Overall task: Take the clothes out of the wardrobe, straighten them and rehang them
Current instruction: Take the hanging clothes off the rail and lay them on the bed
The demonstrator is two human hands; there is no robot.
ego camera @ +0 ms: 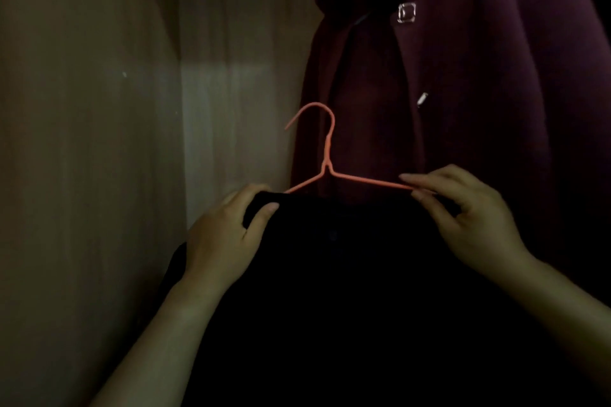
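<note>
Head view: dim, pale-panelled wardrobe (pixel 82 142)

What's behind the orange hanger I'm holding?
A maroon garment hangs right behind the orange hanger, with the pale wardrobe back panel to its left. The black garment on the hanger covers the maroon one's lower part.
</note>
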